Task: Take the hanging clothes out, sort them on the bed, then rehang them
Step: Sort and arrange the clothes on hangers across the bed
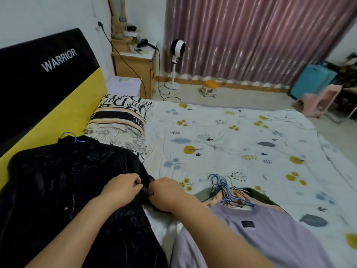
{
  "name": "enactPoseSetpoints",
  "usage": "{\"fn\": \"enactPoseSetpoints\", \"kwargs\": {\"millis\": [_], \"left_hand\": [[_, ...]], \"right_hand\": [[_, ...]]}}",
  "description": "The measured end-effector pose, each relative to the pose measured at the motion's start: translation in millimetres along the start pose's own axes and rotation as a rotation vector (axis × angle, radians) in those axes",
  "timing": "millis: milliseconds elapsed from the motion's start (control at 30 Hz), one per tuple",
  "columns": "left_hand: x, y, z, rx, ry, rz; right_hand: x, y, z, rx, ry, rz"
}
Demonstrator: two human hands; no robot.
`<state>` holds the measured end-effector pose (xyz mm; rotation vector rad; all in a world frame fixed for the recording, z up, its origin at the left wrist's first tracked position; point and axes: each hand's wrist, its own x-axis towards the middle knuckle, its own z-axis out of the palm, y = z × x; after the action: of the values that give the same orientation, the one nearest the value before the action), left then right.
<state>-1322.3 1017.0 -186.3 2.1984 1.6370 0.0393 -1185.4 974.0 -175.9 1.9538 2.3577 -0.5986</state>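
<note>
A black velvet garment (63, 182) lies spread on the left of the bed (241, 144), still on a blue hanger (72, 136) whose hook shows at its collar. My left hand (121, 187) and my right hand (166, 192) both pinch the garment's right edge, close together. To the right lies a pile of clothes with a lilac T-shirt (260, 235) on top. A bunch of blue and black hangers (225, 187) sticks out at the pile's collar end. Olive and peach garments show under the lilac one.
A patterned pillow (119, 120) lies against the black and yellow headboard (38, 89). Beyond the bed stand a wooden nightstand (135, 68), a white fan (176, 55), a small stool (209, 88), a pink chair (318, 101) and pink curtains.
</note>
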Motion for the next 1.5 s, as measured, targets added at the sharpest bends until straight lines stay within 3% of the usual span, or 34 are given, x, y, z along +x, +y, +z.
{"fn": "enactPoseSetpoints", "kwargs": {"millis": [367,733,933,1100,1333,1500], "left_hand": [[-37.9,95.7,57.0,0.089,-0.097,0.238],[-51.9,137.0,128.9,0.030,-0.231,0.314],[-38.6,162.6,167.8,0.008,-0.289,0.280],[-15.5,188.1,200.9,0.061,-0.240,0.227],[30.6,216.5,269.1,0.159,-0.181,0.039],[61.5,222.6,308.0,0.202,-0.101,-0.094]], "right_hand": [[-101.3,92.2,4.8,-0.006,0.047,0.279],[-189.0,152.7,51.5,0.040,0.004,0.620],[-213.5,207.1,64.6,0.018,-0.010,0.718],[-212.4,266.5,82.8,0.015,-0.035,0.730],[-183.6,369.9,115.5,0.006,-0.118,0.697],[-154.4,426.1,136.1,0.010,-0.059,0.643]]}}
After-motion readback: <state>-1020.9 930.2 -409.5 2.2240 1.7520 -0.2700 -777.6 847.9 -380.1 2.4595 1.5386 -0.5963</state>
